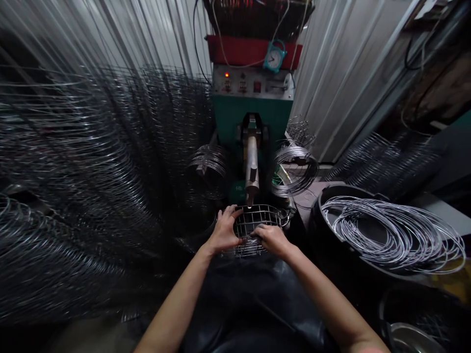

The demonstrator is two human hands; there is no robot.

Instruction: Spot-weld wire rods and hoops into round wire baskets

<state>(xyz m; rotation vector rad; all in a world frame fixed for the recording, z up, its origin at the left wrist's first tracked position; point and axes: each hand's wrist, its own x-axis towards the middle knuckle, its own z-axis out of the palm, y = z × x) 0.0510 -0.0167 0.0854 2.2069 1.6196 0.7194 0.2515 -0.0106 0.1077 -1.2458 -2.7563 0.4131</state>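
Observation:
A round wire basket (257, 219) sits under the tip of a metal welding arm (252, 169) that juts from a green machine (253, 115). My left hand (225, 231) grips the basket's left rim, fingers curled over the wires. My right hand (270, 239) clasps its near right side, fingers closed on the mesh. The arm's tip touches or nearly touches the basket's far rim, where a small bright spot shows.
Stacks of wire baskets and rings (91, 171) fill the left side. A dark tub (349, 235) at the right holds several loose wire rings (397, 233). More wire hoops (294, 169) hang beside the machine. A small teal clock (274, 58) sits on top.

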